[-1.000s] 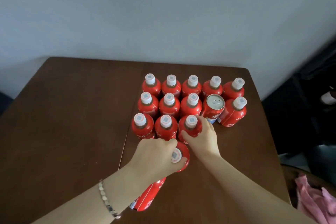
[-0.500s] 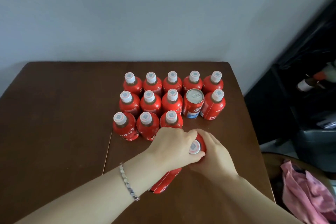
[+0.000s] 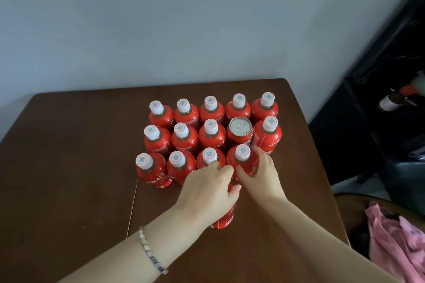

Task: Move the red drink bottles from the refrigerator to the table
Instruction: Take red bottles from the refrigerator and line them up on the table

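Fingers [image 3: 261, 158] of the right hand [image 3: 264, 179] are curling around the far right side of a white-capped red bottle [image 3: 243, 163], and the thumb is pressing on its near side, so the hand is gripping it. That bottle is standing upright on the dark wooden table [image 3: 69, 167] as the fourth in the front row, just in front of a red drink can [image 3: 239, 132].

The left hand [image 3: 207, 193], with a silver bracelet [image 3: 151, 253] at the wrist, is closing over the top of a second red bottle [image 3: 224, 218], its thumb wrapping round the right side. The palm is hiding the cap, and only the lower body is showing, nearer the camera than the front row. Whether its base is resting on the table cannot be told.

Other red bottles [image 3: 184, 135] are standing upright in tight rows: five at the back, four flanking the can in the middle, and three at the front left. A pink cloth [image 3: 395, 236] is lying off the table's right edge.
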Available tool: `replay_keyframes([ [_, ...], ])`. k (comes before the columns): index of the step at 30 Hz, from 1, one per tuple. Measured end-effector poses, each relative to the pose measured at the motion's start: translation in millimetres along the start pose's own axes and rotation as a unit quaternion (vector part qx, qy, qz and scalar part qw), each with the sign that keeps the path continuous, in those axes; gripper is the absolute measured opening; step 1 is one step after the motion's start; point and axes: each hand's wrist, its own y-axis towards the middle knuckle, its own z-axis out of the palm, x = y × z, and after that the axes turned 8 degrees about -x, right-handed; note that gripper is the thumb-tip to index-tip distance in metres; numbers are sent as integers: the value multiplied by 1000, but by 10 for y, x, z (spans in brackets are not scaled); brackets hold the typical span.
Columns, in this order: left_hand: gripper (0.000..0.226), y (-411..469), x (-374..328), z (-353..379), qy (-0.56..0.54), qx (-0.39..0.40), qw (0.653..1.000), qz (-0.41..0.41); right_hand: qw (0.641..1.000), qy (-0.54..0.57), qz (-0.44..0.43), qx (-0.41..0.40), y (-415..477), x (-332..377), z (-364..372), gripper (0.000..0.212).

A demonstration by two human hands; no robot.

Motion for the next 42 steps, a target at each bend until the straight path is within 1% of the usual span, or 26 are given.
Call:
replay_keyframes([
  [1, 28, 39, -3, 4, 8, 13, 1000, -7, 1000, 7, -12, 13, -41, -11, -55, 66],
  [2, 31, 83, -11, 18, 12, 20, 1000, -13, 999, -5, -29, 37, -96, -27, -130, 71],
  [3, 32, 111, -26, 56, 11, 20, 1000, -9, 995, -36, -50, 79, -154, -50, -206, 79],
  [5, 26, 195, -91, 153, -7, -6, 1000, 4, 977, -94, -90, 166, -243, -93, -309, 94],
  [6, 22, 243, -156, 187, -23, -5, 1000, 1, 972, -104, -104, 181, -266, -124, -324, 97],
  [7, 22, 288, -222, 234, -40, -16, 999, 13, 974, -103, -111, 167, -276, -163, -323, 96],
  [8, 23, 328, -286, 259, -56, -17, 998, 27, 980, -98, -106, 134, -278, -197, -322, 91],
  [11, 34, 397, -385, 319, -106, 14, 993, 47, 990, -119, -73, 8, -265, -298, -377, 83],
  [12, 42, 419, -375, 311, -92, 16, 994, 48, 991, -120, -57, -31, -251, -328, -419, 81],
  [14, 55, 437, -280, 362, -8, 17, 998, 56, 990, -109, -26, -91, -189, -394, -485, 77],
  [16, 73, 433, -154, 450, 80, 52, 994, 54, 989, -100, 5, -106, -92, -428, -499, 81],
  [17, 82, 417, -86, 504, 106, 76, 990, 49, 990, -96, 20, -99, -41, -434, -484, 83],
  [19, 94, 379, 9, 608, 122, 110, 986, 26, 992, -93, 34, -83, 35, -427, -440, 85],
  [21, 101, 354, 52, 680, 122, 111, 986, 23, 992, -93, 36, -79, 83, -407, -386, 88],
  [24, 105, 377, 63, 725, 117, 92, 989, 27, 989, -116, 44, -76, 138, -364, -301, 91],
  [27, 105, 373, 74, 762, 129, 98, 987, 18, 978, -190, 59, -68, 148, -311, -247, 93],
  [29, 101, 379, 19, 721, 133, 102, 986, 5, 972, -212, 84, -61, 141, -254, -224, 95],
  [30, 97, 377, -10, 702, 137, 106, 985, 4, 968, -220, 106, -52, 140, -235, -209, 96],
  [32, 86, 372, -50, 694, 170, 140, 975, 4, 951, -256, 173, -24, 120, -186, -218, 96],
  [33, 83, 392, -60, 670, 175, 159, 972, -8, 938, -281, 205, 3, 110, -165, -236, 91],
  [34, 83, 410, -75, 644, 176, 163, 971, -16, 925, -302, 228, 34, 85, -145, -263, 80],
  [35, 83, 420, -101, 596, 175, 159, 971, -16, 916, -318, 237, 64, 36, -119, -310, 63],
  [37, 80, 397, -127, 475, 167, 161, 973, -4, 912, -330, 219, 107, -101, -68, -402, 27],
  [38, 75, 365, -147, 392, 157, 156, 975, 9, 914, -331, 203, 118, -198, -15, -462, 21],
  [39, 67, 337, -163, 324, 146, 148, 978, 17, 917, -330, 184, 129, -252, 17, -500, 22],
  [42, 41, 210, -230, 59, 110, 122, 984, 76, 920, -336, 148, 134, -484, 192, -645, 41],
])
